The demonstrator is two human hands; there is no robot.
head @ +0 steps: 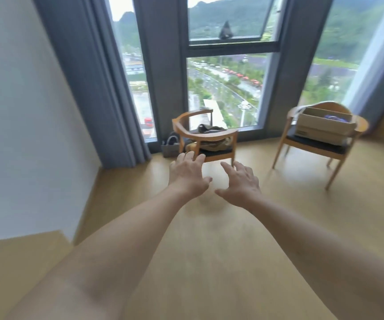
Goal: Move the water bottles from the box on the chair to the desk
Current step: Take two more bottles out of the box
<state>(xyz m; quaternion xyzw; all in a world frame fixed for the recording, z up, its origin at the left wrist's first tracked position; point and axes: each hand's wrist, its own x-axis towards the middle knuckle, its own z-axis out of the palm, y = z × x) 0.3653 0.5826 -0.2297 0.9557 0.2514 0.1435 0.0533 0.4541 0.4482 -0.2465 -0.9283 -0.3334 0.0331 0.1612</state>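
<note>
A brown cardboard box [323, 127] rests on the wooden chair [317, 146] at the far right, by the window. Something purple-blue [335, 118] shows inside its open top; whether these are bottles is too blurred to tell. My left hand [189, 175] and my right hand [241, 183] are stretched out in front of me over the floor, side by side, fingers spread, each holding nothing. Both hands are well short of the box and to its left. A light wooden surface [20, 257], perhaps the desk, shows at the lower left.
A second wooden chair [206, 139] with clothes and a dark item on it stands by the window, straight ahead. A grey bag [171, 147] sits on the floor to its left. Grey curtains [103, 88] hang at the left. Wooden floor [209, 250] stretches between me and both chairs.
</note>
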